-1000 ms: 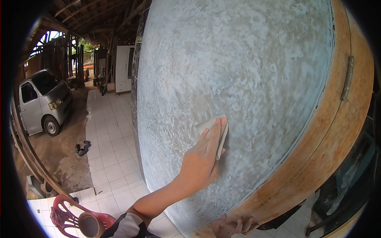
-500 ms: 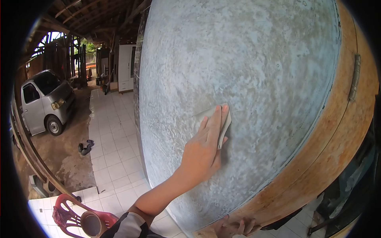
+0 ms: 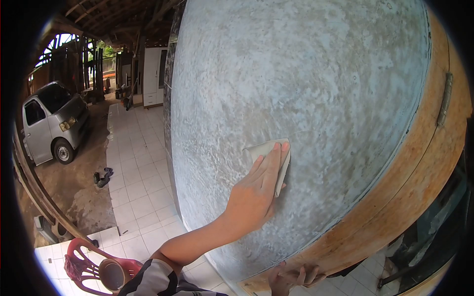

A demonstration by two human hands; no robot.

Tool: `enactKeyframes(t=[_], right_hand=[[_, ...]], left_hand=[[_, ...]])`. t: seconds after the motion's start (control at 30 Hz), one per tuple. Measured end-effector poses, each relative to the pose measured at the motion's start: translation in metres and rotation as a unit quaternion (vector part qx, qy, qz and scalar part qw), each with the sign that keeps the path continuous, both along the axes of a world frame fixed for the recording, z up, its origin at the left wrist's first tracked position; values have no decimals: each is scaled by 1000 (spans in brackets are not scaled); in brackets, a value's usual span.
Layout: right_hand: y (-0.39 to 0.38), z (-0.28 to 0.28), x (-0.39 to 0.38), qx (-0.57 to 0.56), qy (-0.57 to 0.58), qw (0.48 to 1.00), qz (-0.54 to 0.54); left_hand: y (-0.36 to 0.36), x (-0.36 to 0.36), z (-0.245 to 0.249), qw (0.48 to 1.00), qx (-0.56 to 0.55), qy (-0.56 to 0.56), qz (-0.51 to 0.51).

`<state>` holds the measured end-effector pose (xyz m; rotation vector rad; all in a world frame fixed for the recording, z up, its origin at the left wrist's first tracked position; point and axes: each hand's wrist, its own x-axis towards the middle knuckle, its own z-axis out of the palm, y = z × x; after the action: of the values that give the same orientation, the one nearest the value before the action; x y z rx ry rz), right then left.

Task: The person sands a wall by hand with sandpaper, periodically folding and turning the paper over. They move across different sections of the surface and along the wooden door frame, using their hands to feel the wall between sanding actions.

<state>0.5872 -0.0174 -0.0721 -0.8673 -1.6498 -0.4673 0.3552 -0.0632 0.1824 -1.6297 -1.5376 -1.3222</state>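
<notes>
My left hand presses a folded piece of grey sandpaper flat against a large panel with a mottled blue-grey surface. Its fingers lie over the sheet, and the thumb is on the right side, partly hidden. The panel is bordered on the right and below by an orange-brown wooden frame. Low in the view, my right hand is at the bottom edge of that frame, its fingers bent against the wood.
A red plastic chair at lower left bears a round container of greyish liquid. White tiles run beside the panel. Farther off are a silver van, dark footwear and a white cabinet. A metal handle is on the frame.
My left hand and the sandpaper have shifted slightly down the panel. The whole view has tilted a little. My right hand stays at the frame's lower edge.
</notes>
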Motion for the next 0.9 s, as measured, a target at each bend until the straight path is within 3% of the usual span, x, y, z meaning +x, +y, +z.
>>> enactKeyframes(t=[0.13, 0.27, 0.33, 0.53, 0.67, 0.77, 0.83, 0.9], right_hand=[[0, 23, -9, 44, -18, 999, -16], [-6, 31, -7, 44, -47, 997, -40], [-8, 36, -14, 59, -42, 997, -27], [0, 19, -10, 49, -45, 994, -86], [-18, 42, -40, 49, -27, 993, -101], [-32, 51, -66, 19, 22, 988, -150], [-41, 50, -84, 40, 121, 988, -88], [-65, 71, -109, 51, 140, 985, -83]], left_hand=[[5, -16, 18, 996, 4, 64, 65], [4, -30, 6, 995, 38, 93, 13], [3, -53, 12, 983, 11, 182, 32], [7, -75, 9, 974, 54, 219, -19], [14, -95, 17, 967, 76, 234, -70], [8, -105, 27, 959, 70, 236, -140], [2, -115, 10, 948, 8, 183, -261], [-15, -128, -18, 904, -70, 126, -402]])
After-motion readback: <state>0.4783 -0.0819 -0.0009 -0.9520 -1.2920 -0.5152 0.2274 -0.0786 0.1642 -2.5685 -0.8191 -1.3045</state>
